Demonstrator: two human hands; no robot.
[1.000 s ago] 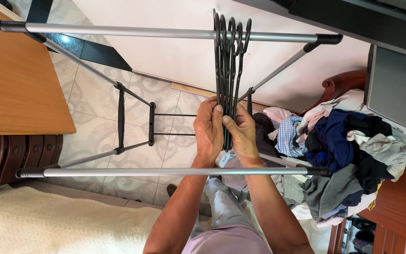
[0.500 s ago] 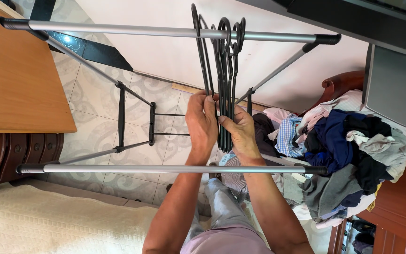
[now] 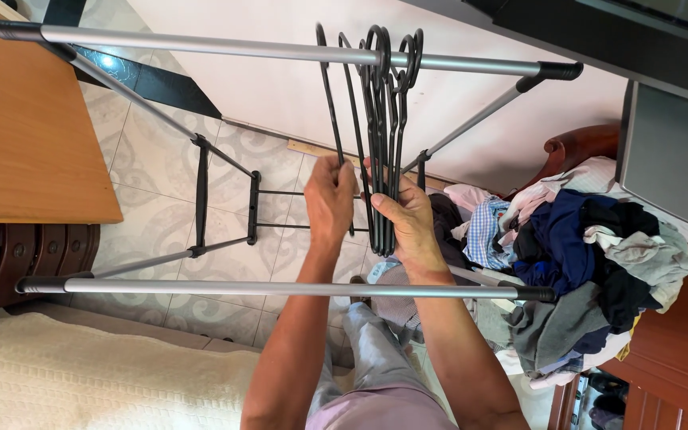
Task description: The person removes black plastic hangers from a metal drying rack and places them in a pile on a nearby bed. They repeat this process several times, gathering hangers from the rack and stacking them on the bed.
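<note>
Several black plastic hangers hang by their hooks from the far silver rail of a folding drying rack. My left hand grips one black hanger and holds it a little to the left of the bunch, its hook still on the rail. My right hand clasps the lower part of the remaining bunch. Both forearms pass over the near silver rail.
A pile of mixed clothes lies on a wooden chair at the right. A wooden table stands at the left, a cream bedspread at the lower left, a grey cabinet at the right. Patterned tiles cover the floor.
My left hand has pulled one hanger out of the bunch and slid it leftward along the far rail. My right hand has kept its hold on the rest.
</note>
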